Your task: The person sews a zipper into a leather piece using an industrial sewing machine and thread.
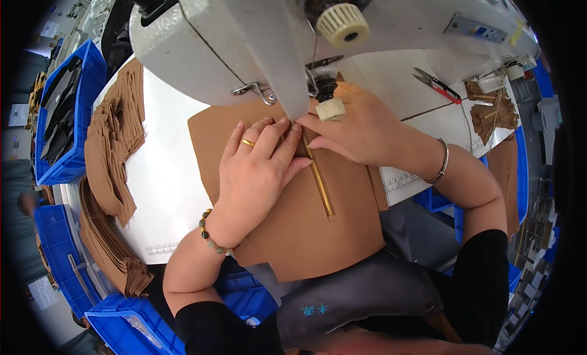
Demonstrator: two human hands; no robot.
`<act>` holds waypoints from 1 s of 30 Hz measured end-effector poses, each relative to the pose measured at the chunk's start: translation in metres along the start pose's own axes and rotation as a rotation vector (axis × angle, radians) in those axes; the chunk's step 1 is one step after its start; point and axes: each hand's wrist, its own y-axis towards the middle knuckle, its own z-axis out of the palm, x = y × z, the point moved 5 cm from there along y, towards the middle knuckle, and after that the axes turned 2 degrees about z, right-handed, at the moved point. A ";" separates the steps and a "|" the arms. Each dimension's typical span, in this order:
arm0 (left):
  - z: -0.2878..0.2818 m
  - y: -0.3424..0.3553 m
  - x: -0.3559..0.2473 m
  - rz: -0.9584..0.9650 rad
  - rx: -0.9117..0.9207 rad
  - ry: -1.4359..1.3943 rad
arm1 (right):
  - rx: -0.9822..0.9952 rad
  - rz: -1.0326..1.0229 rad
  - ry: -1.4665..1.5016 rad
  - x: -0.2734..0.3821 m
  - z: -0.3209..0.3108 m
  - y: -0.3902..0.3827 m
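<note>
A brown leather-like panel (287, 232) with a gold-toothed zipper (321, 187) set into it lies under the head of a white sewing machine (257, 49). My left hand (260, 156) rests flat on the panel, left of the zipper, its fingertips close to the needle area. On the other side, my right hand (361, 125) is at the upper end of the zipper, its thumb and forefinger pressed to the panel beside the presser foot. The machine head partly hides my right fingers and the needle.
Stacked brown pieces (110, 147) lie on the white table (168, 165) at left. Red-handled thread snips (437, 86) and brown scraps (492, 113) are at right. Blue crates (85, 110) stand beside the table. A grey apron (361, 294) covers my lap.
</note>
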 end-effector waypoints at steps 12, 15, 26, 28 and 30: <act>-0.003 -0.002 -0.001 -0.027 0.048 -0.041 | 0.070 0.042 -0.117 0.001 0.009 -0.001; -0.004 -0.001 -0.001 -0.048 0.021 -0.077 | 0.068 0.052 -0.104 -0.001 0.009 -0.001; -0.002 0.003 0.006 -0.027 -0.031 -0.112 | 0.045 0.043 -0.103 -0.007 0.009 0.000; -0.002 0.004 0.008 -0.024 -0.039 -0.114 | 0.019 0.070 -0.102 -0.010 0.009 0.000; -0.001 0.005 0.009 -0.028 -0.045 -0.110 | 0.023 0.061 -0.101 -0.011 0.009 0.000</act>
